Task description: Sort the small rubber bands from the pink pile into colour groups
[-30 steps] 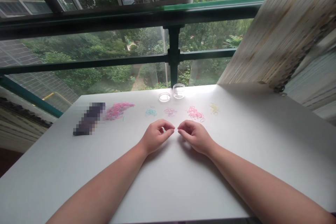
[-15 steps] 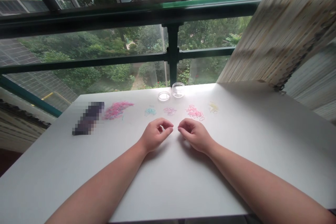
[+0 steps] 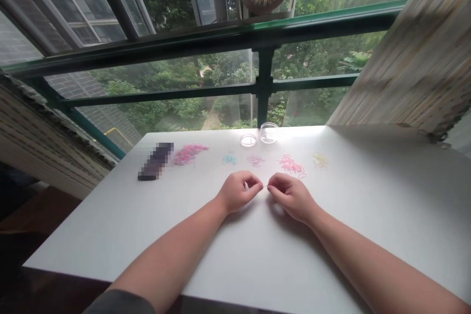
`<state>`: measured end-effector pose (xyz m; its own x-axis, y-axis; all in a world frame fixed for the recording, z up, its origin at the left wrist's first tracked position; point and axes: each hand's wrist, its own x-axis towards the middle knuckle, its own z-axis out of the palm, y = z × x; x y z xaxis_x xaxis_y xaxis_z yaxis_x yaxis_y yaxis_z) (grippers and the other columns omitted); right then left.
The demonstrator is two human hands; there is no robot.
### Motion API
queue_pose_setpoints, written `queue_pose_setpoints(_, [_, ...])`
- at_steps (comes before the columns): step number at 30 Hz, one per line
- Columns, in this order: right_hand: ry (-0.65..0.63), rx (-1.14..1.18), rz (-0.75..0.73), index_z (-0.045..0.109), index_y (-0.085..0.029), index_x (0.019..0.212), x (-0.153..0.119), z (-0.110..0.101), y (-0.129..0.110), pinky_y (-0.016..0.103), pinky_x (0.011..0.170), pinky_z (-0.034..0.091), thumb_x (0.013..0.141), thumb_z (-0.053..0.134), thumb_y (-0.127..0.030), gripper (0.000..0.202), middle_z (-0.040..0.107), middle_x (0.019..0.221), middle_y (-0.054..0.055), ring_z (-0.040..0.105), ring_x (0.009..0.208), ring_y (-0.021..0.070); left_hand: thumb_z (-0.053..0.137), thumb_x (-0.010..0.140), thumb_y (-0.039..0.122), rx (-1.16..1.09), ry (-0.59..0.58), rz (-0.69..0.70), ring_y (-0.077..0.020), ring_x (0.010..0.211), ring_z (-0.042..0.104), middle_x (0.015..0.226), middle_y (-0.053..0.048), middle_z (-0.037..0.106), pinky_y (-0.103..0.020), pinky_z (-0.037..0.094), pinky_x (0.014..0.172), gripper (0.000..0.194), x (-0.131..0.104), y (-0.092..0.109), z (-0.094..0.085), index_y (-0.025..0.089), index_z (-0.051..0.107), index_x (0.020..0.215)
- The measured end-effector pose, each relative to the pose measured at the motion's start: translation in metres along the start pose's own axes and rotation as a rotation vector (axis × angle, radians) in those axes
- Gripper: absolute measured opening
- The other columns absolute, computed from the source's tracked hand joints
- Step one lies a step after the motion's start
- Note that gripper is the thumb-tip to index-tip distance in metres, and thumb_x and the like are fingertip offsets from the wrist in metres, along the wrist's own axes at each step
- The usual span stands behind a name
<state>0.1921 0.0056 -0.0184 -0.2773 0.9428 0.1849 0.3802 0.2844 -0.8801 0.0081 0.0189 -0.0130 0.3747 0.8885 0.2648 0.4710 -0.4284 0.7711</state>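
Observation:
My left hand (image 3: 241,191) and my right hand (image 3: 292,196) face each other just above the white table, fingertips pinched and a small gap apart. A thin pale strand, too small to make out well, spans the gap between both pinches. Beyond my hands lie small piles of loops: teal (image 3: 230,159), light purple (image 3: 255,160), pink (image 3: 292,164) and yellow (image 3: 320,160). A larger mixed pink and purple pile (image 3: 189,154) is farther left.
Behind the piles stand a clear round container (image 3: 269,133) and a shallow clear dish (image 3: 248,141). A dark pixelated object (image 3: 156,162) lies at the left. The white table (image 3: 235,265) reaches a railed window (image 3: 263,88), with a curtain (image 3: 401,59) at the right.
The view has shifted, so table and hands appear farther right. My hands keep their facing pinches, with the strand between them.

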Motion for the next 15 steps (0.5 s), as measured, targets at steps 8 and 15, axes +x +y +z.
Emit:
queue_pose_setpoints(8, [0.012, 0.031, 0.019, 0.053, -0.019, 0.071, 0.003, 0.002, 0.002, 0.025, 0.054, 0.038, 0.077, 0.051, -0.024, 0.008, 0.052, 0.062, -0.002, 0.048, 0.057, 0.012, 0.054, 0.08, 0.028, 0.047, -0.003, 0.026, -0.0095, 0.061, 0.052, 0.072, -0.001, 0.063, -0.021, 0.041, 0.056, 0.014, -0.002, -0.004, 0.0, 0.017, 0.062, 0.077])
queue_pose_setpoints(15, [0.018, 0.049, 0.044, 0.052, -0.019, 0.073, 0.006, 0.003, 0.005, 0.025, 0.053, 0.04, 0.077, 0.05, -0.024, 0.007, 0.053, 0.063, -0.002, 0.05, 0.055, 0.0116, 0.053, 0.08, 0.026, 0.307, 0.182, 0.092, -0.0138, 0.071, 0.055, 0.072, -0.002, 0.062, -0.026, 0.044, 0.069, 0.013, 0.03, -0.02, -0.008, 0.017, 0.063, 0.076])
